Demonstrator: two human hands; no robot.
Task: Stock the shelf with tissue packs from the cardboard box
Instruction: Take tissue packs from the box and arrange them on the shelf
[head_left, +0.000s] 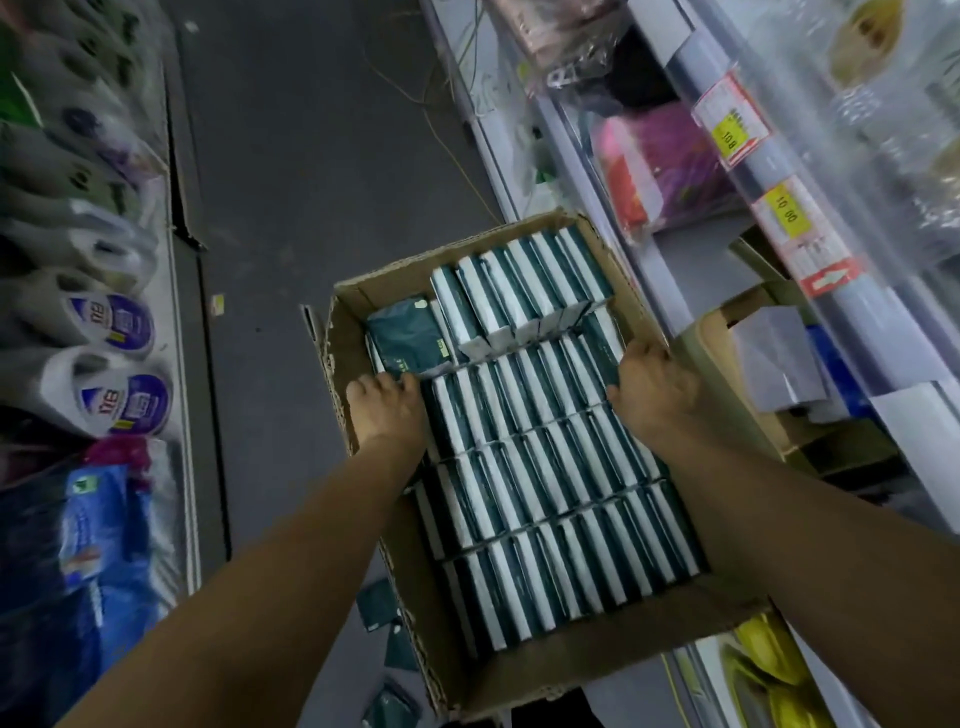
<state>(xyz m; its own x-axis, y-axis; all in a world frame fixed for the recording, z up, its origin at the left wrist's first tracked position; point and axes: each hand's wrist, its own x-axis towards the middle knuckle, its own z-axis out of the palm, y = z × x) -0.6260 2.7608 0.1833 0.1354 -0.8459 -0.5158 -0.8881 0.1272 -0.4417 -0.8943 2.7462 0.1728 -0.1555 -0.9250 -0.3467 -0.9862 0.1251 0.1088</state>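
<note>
View: single head-worn wide-angle camera; no second view to share the scene.
Position: above the aisle, close over the cardboard box (545, 670).
Facing: forward and steeply down along the floor (291, 156).
Near edge: both forearms enter from the bottom.
Centre: the box fills the middle.
Left margin: shelving (176, 322) with wrapped rolls, blurred.
Right margin: shelf (670, 291) edge with price tags (784, 208), bowed by the lens.
</note>
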